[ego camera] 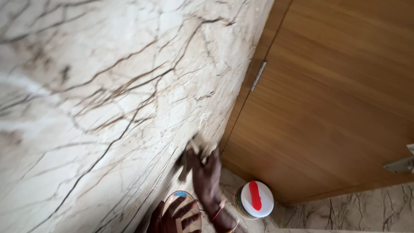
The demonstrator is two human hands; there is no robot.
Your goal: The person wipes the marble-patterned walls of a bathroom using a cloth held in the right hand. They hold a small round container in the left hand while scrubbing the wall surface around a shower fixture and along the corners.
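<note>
So the main thing here is a small pale cloth (201, 148), bunched up and pressed flat against the marble wall (95, 86), low down and right near the corner where the marble meets the wooden door (327, 95). It's blurry, so I can't make out much shape, but the wad looks a bit longer than wide, running roughly along the wall's lower edge, angled up toward the door side.

The right hand (206, 172) has it, fingers curled closed around the cloth and pushing it onto the stone. The forearm comes up from the bottom of the frame, so hand and cloth point up and slightly left. There are thin bangles (219, 210) at the wrist.

The left hand (172, 218) is lower, at the bottom edge, fingers spread open and resting on a round flat thing with a brownish face and a blue patch (180, 196). Can't tell what that is, honestly.

Just right of the wrist sits a round container with a white lid and a red handle (254, 199), standing on the marble floor (345, 211) by the door. A metal hinge (258, 75) shows up the door's edge, and a metal handle (401, 164) pokes in at far right.
</note>
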